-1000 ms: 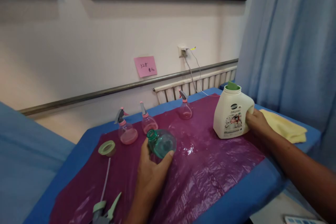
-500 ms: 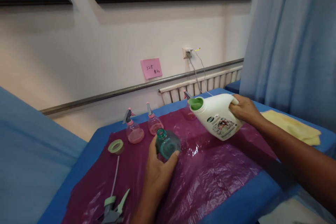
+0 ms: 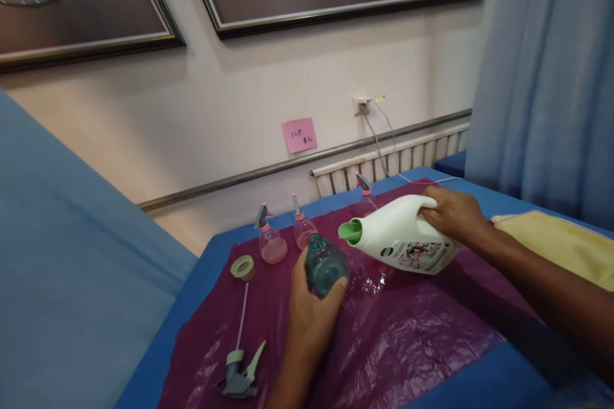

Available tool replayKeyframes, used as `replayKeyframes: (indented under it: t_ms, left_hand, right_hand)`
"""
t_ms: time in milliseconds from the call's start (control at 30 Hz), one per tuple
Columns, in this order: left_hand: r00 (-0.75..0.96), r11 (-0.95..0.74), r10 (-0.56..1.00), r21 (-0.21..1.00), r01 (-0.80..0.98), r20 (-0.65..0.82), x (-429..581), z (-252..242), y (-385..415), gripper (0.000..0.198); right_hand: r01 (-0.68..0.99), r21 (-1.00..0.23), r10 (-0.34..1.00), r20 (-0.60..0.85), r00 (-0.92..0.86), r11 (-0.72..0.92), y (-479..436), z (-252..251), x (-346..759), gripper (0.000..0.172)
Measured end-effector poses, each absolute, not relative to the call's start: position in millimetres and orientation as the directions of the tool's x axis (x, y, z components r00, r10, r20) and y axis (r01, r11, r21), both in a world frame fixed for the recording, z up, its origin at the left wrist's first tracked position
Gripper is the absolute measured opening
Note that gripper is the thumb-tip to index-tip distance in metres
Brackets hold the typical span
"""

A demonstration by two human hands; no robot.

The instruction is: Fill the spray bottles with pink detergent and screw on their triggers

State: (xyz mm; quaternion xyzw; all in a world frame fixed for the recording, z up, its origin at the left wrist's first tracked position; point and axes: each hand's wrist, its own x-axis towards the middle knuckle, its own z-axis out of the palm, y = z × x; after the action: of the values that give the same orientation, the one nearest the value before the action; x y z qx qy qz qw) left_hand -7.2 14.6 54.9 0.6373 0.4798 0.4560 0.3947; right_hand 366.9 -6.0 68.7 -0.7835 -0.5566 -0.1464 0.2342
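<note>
My left hand (image 3: 314,307) is wrapped round a teal see-through bottle (image 3: 329,268) with an open neck, tilted slightly to the left. By its handle, my right hand (image 3: 453,214) grips a white jug (image 3: 407,236) with a printed label and a green spout. The jug leans over to the left, its spout just right of the bottle's neck and apart from it. No stream of liquid shows. A grey and green spray head (image 3: 240,374) with a thin tube lies left of my left hand. Beyond the tube's end sits a pale green cap (image 3: 242,267).
Pink spray bottles (image 3: 273,246) stand towards the wall, one partly behind the jug. Purple plastic sheeting (image 3: 407,345) covers the blue table. A yellow cloth (image 3: 559,243) lies at the right. Blue curtains (image 3: 542,77) hang on both sides; a cord (image 3: 393,140) runs from the wall socket.
The jug has tipped further to the left, and its spout is lower and closer to the teal bottle's neck. My view has shifted, so the scene sits further right and lower.
</note>
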Motion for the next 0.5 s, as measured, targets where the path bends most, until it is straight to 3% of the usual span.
replayKeyframes:
  t_ms: [500]
  left_hand:
    - [0.126,-0.261,0.964,0.912,0.316,0.232,-15.5,64.7,14.3,0.09]
  right_hand:
    - [0.926,-0.214,0.797,0.472,0.377,-0.312,-15.3,69.4,377.5,0.034]
